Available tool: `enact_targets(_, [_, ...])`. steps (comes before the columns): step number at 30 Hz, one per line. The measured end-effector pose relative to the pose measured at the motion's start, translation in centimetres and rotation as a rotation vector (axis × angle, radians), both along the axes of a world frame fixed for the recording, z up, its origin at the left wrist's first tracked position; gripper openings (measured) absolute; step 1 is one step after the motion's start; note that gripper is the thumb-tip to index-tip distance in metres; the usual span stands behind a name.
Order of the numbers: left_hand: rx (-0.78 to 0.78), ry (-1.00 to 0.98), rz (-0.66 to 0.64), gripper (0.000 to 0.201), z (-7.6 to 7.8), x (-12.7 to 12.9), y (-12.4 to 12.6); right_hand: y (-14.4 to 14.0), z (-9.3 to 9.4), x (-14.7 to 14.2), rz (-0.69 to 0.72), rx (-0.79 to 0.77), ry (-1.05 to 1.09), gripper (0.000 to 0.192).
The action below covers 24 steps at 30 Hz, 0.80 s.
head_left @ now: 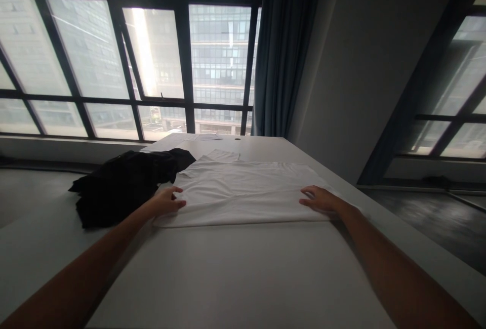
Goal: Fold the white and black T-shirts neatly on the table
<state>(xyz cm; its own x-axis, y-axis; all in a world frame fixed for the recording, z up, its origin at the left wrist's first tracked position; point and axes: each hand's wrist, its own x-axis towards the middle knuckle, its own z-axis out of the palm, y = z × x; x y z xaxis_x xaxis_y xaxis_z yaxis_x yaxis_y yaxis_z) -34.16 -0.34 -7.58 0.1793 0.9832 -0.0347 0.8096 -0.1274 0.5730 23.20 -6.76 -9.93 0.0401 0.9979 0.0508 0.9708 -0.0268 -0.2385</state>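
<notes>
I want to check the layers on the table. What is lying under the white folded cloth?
Under the white folded cloth only the pale grey table shows around its edges. Both hands, left hand and right hand, rest on it. Anything beneath its middle is covered.

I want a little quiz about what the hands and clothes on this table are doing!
1. True or false: both hands touch the white garment.
2. What lies just beyond the left hand? A) black garment B) book C) cup
3. Fill in: the right hand rests flat on the garment's ____ end.

Key: 1 true. 2 A, the black garment is heaped on the white table. 3 right.
</notes>
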Motion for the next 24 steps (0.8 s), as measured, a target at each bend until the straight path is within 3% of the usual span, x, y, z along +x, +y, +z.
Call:
enact_targets(4, [0.108, -0.182, -0.078, 0.066, 0.8, 0.9, -0.4, 0.1, -0.4, 0.3, 0.018, 0.033, 0.019, 0.066])
enact_targets(8, [0.134, -0.244, -0.224, 0.057, 2.2, -0.2, -0.5, 0.1, -0.5, 0.4, 0.017, 0.025, 0.019, 0.066])
enact_targets(11, [0.037, -0.148, -0.342, 0.053, 1.8, -1.7, -0.2, 0.0, -0.3, 0.3, 0.007, 0.024, 0.020, 0.067])
enact_targets(13, [0.011, -0.090, -0.353, 0.051, 1.0, -2.3, 0.2, 0.0, -0.2, 0.3, 0.000, 0.011, 0.031, 0.069])
enact_targets(18, [0.179, 0.038, -0.352, 0.044, -0.4, -1.4, 0.9, -0.3, 0.2, 0.2, 0.016, -0.006, 0.030, 0.067])
enact_targets(21, [0.281, 0.197, -0.361, 0.041, -0.3, -1.0, 1.0, -0.4, 0.2, 0.0, 0.041, 0.045, 0.017, 0.062])
enact_targets(24, [0.262, 0.326, -0.426, 0.051, 0.0, -1.7, 0.9, -0.4, -0.1, -0.6, 0.123, 0.112, 0.033, 0.058])
